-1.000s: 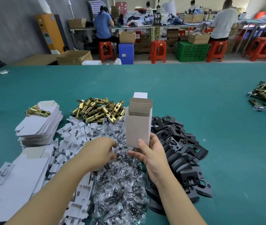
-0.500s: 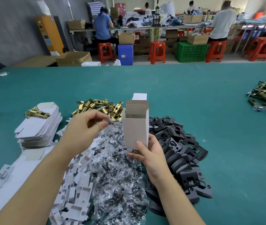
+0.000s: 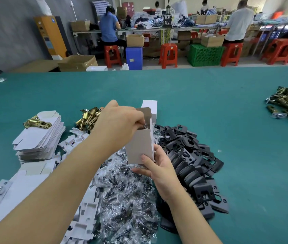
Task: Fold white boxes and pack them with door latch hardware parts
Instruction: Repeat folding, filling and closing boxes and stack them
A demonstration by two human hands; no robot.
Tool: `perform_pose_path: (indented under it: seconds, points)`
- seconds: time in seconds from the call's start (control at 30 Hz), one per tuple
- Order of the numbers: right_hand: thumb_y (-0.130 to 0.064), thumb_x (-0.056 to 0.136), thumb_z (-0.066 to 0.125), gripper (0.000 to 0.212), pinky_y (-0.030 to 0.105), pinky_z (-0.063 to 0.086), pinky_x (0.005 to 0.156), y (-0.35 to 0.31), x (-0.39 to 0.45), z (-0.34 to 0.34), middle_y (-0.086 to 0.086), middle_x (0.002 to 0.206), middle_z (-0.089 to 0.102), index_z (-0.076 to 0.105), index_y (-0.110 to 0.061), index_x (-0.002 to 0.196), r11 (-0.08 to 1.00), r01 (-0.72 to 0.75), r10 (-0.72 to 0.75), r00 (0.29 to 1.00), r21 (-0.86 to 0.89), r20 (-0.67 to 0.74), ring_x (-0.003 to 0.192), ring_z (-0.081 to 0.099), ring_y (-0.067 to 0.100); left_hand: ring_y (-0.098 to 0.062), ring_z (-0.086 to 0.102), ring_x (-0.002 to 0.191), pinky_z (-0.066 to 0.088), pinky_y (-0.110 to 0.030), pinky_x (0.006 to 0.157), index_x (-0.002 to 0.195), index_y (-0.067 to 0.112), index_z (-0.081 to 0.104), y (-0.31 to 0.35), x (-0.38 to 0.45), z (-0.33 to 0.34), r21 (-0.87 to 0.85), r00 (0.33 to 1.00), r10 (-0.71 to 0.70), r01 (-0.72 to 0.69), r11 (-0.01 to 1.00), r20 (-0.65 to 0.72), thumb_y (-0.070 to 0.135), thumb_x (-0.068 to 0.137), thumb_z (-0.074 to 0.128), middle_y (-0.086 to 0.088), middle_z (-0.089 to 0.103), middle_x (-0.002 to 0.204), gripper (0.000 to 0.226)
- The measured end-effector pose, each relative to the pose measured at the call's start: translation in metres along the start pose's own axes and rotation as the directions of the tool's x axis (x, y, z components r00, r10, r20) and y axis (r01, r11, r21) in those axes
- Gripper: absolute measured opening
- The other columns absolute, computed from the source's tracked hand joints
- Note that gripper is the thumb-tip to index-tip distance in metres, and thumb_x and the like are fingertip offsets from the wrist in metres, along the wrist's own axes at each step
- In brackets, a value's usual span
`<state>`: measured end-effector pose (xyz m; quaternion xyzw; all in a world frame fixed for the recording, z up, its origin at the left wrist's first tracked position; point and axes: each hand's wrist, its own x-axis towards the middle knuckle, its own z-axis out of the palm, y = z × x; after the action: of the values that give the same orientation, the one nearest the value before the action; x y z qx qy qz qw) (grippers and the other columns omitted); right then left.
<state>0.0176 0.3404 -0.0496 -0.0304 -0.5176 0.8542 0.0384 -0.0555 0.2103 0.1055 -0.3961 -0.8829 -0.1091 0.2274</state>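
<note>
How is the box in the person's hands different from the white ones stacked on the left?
The held box is folded up, upright and open-topped; the stacked blanks lie flat and unfolded. The right hand grips the box while the left hand puts a small bagged part into it; the stack carries only a brass latch. Both are white card.

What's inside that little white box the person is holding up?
At the open top of the white box, the left hand pinches a small clear plastic packet into it. Anything deeper is hidden by the box walls.
</note>
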Motion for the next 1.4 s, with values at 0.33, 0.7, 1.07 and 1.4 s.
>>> perform_pose_path:
  seconds: [0.33, 0.7, 1.07, 1.4]
  points:
    - [-0.012, 0.093, 0.069, 0.043, 0.041, 0.063, 0.081, -0.002, 0.001, 0.000, 0.016, 0.127, 0.068, 0.056, -0.013, 0.133, 0.991, 0.000, -0.003, 1.000, 0.135, 0.019, 0.109, 0.071, 0.037, -0.025, 0.060, 0.101, 0.046, -0.039, 0.092, 0.109, 0.011, 0.076, -0.004, -0.012, 0.004, -0.248, 0.971, -0.082, 0.025, 0.969, -0.223, 0.006, 0.095, 0.067, 0.000, 0.070, 0.118, 0.018]
    - [-0.034, 0.092, 0.068, 0.039, 0.037, 0.059, 0.091, -0.005, -0.001, 0.001, 0.000, 0.123, 0.071, 0.058, -0.033, 0.130, 0.979, 0.108, -0.110, 0.994, -0.175, -0.004, 0.115, 0.068, 0.026, -0.011, 0.071, 0.094, 0.061, -0.030, 0.071, 0.119, 0.042, 0.048, -0.016, -0.046, 0.027, -0.728, 0.940, -0.330, 0.288, 0.622, 0.090, 0.007, 0.094, 0.068, 0.012, 0.072, 0.105, 0.048]
    - [-0.023, 0.100, 0.061, 0.057, 0.038, 0.061, 0.089, 0.001, -0.002, -0.001, -0.016, 0.139, 0.056, 0.039, -0.047, 0.147, 0.792, 0.363, -0.429, 0.903, -0.491, -0.025, 0.121, 0.063, 0.017, 0.007, 0.065, 0.102, 0.058, -0.018, 0.078, 0.110, 0.064, 0.039, -0.015, -0.079, 0.057, -0.683, 0.919, -0.346, 0.377, 0.626, 0.190, 0.006, 0.094, 0.069, 0.041, 0.061, 0.108, 0.066]
    - [-0.020, 0.100, 0.060, 0.037, 0.024, 0.057, 0.088, 0.001, -0.001, -0.004, -0.017, 0.120, 0.069, 0.059, -0.047, 0.125, 0.793, 0.341, -0.413, 0.910, -0.505, -0.034, 0.113, 0.067, 0.013, -0.002, 0.067, 0.104, 0.062, -0.037, 0.082, 0.111, 0.059, 0.042, -0.018, -0.084, 0.063, -0.710, 0.911, -0.375, 0.377, 0.595, 0.170, 0.010, 0.096, 0.067, 0.025, 0.065, 0.110, 0.057]
